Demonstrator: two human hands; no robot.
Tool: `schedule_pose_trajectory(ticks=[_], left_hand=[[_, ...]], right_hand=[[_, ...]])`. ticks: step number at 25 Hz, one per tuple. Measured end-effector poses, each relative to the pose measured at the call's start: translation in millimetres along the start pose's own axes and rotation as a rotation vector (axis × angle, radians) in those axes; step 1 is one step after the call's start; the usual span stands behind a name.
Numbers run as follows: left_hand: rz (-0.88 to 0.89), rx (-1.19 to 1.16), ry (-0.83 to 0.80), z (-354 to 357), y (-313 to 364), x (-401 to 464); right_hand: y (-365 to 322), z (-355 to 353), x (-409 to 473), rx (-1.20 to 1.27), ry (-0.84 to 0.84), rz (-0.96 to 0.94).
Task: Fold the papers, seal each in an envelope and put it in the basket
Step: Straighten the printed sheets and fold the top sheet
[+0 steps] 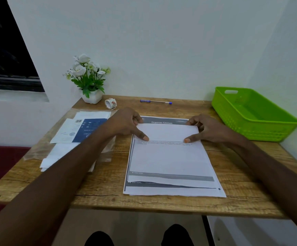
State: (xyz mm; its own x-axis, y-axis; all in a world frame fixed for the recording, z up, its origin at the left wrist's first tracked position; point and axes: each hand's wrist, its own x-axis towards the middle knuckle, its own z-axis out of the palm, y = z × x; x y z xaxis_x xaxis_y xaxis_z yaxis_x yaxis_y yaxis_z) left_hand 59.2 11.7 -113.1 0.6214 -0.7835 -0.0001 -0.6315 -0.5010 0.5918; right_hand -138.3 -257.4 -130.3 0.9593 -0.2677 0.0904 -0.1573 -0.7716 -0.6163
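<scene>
Pinching the folded flap (167,133) of the top paper (170,160), left hand (126,124) and right hand (206,129) curl fingers round its corners; a ribbed green basket (254,113) sits right on grainy wood table (108,183).

A stack of printed white papers (170,162) is lying at the middle of the table, its sheets slightly fanned at the near edge. The top sheet (167,133) is lying with its far part turned over toward the person, showing its blank back, and a dark header reading "Organize Clothes" is showing just beyond it. White envelopes (69,151) are sitting in a loose pile at the left, partly in clear wrapping. The bright green plastic basket (254,112) is standing at the table's far right corner.
</scene>
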Motion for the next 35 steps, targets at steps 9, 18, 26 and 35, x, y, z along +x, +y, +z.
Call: schedule_pose_trajectory(ticks=[9,18,26,35], left_hand=[[0.047,-0.359,0.171,-9,2,-5],[0.411,-0.176,-0.043,-28,25,-29],[0.541,0.091,-0.049,-14,38,-43],[0.455,0.588,-0.012,32,26,-82]], right_hand=[[-5,-1,-6,0.120,0.232,-0.162],[-24,-5,-24,0.013,0.170,-0.363],[-45,10,-44,-0.548,0.181,-0.428],[-56,32,-66,-0.807,0.053,-0.405]])
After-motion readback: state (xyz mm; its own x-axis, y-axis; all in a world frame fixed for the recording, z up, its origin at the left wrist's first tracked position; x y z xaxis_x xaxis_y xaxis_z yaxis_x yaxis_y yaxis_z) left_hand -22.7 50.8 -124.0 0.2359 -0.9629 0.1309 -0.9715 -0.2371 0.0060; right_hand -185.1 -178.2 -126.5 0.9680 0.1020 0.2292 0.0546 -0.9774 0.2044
